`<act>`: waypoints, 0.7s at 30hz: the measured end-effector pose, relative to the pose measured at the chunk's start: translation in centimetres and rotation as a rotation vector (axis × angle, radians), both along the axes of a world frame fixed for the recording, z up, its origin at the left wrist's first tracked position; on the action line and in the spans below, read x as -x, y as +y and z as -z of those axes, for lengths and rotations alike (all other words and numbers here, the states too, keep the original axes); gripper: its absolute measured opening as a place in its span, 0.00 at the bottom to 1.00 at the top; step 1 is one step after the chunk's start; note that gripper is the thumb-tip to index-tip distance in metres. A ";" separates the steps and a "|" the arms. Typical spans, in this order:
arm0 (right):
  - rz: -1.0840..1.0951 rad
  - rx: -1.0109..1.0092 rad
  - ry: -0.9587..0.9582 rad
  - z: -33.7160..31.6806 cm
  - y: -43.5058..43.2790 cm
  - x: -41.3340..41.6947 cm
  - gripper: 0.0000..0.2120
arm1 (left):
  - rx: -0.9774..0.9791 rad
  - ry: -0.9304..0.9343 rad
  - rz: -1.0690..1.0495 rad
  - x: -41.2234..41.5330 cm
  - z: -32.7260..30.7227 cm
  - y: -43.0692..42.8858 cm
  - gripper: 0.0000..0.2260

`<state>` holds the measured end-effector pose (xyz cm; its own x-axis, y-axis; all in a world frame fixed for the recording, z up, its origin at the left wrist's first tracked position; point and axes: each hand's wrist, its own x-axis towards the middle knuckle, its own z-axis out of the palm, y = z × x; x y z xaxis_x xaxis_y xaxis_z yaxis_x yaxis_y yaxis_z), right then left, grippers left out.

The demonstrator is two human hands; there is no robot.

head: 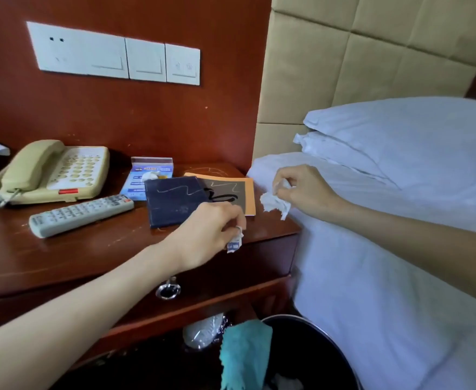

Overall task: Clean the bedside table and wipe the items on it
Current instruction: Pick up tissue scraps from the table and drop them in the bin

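Clutter lies across the wooden surface: a beige telephone at the back left, a grey remote in front of it, a blue card stand, a dark booklet overlapping an orange booklet; the left hand, above the front edge, pinches a small crumpled scrap in curled fingers; the right hand, beside the bed's white sheet, grips a wadded white tissue; below, a teal cloth hangs over the rim of a black bin.

My left grip reaches forward on an outstretched arm, pinching a paper scrap; my right grip, held higher, pinches a crumpled tissue.
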<state>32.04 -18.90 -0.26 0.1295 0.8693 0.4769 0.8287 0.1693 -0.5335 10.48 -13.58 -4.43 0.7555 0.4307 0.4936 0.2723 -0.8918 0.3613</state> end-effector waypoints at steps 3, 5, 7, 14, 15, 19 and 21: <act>0.004 0.064 0.001 2.0 -2.3 -0.3 0.05 | 0.042 0.053 0.088 -1.2 1.3 -1.4 0.04; -0.012 0.115 0.012 3.6 -3.5 -0.2 0.05 | 0.067 0.082 0.120 -2.0 2.3 -2.4 0.05; -0.045 0.180 0.011 5.1 -4.4 -0.1 0.05 | 0.105 0.119 0.140 -2.7 3.6 -3.3 0.05; -0.099 0.479 -0.240 10.5 -5.1 -0.2 0.04 | 0.286 0.224 0.141 -3.6 10.1 -5.6 0.04; -0.115 0.544 -0.262 11.4 -5.2 -0.3 0.03 | 0.337 0.229 0.127 -3.6 11.1 -5.8 0.05; -0.147 0.756 -0.344 14.9 -5.9 -0.6 0.05 | 0.560 0.194 0.044 -3.9 14.5 -6.8 0.05; -0.161 0.844 -0.376 16.3 -6.2 -0.7 0.10 | 0.629 0.186 0.007 -4.2 16.1 -7.3 0.05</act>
